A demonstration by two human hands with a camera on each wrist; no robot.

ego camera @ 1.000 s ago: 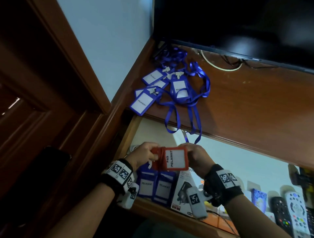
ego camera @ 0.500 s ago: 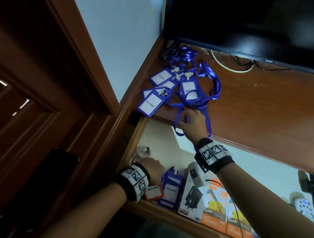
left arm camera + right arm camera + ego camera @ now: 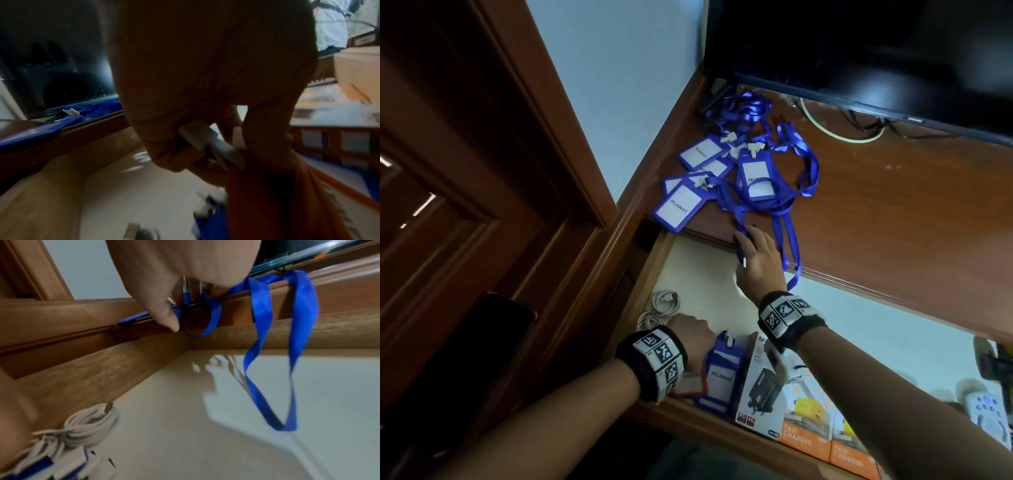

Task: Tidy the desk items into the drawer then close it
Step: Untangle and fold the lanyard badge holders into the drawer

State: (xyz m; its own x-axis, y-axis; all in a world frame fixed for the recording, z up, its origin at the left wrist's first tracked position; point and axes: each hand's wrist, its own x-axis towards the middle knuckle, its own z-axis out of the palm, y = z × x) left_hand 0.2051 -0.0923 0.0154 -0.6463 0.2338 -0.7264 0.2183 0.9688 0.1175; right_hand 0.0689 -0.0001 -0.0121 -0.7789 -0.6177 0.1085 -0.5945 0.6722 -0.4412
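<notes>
Several blue badge holders [image 3: 678, 205] with tangled blue lanyards [image 3: 791, 178] lie on the wooden desk top [image 3: 893, 205]; some lanyard loops hang over its front edge. Below it the drawer [image 3: 698, 267] stands open. My right hand [image 3: 753, 246] is at the desk edge, fingers curled over one blue lanyard [image 3: 261, 308] whose loop hangs into the drawer. My left hand [image 3: 691, 329] is low in the drawer's front left corner and grips the white clip [image 3: 205, 139] of an orange badge holder [image 3: 267, 203]. A blue badge holder [image 3: 722, 373] stands beside it.
A coiled white cable [image 3: 664, 301] lies at the drawer's left wall. Charger boxes [image 3: 767, 387] and a remote [image 3: 986, 411] fill its front right. A dark monitor [image 3: 859, 51] stands at the back of the desk. A wooden door frame [image 3: 534, 137] runs along the left.
Both hands held the orange badge holder over the drawer. My left hand then lowered it into the front left corner, and my right hand rose to the lanyard at the desk edge.
</notes>
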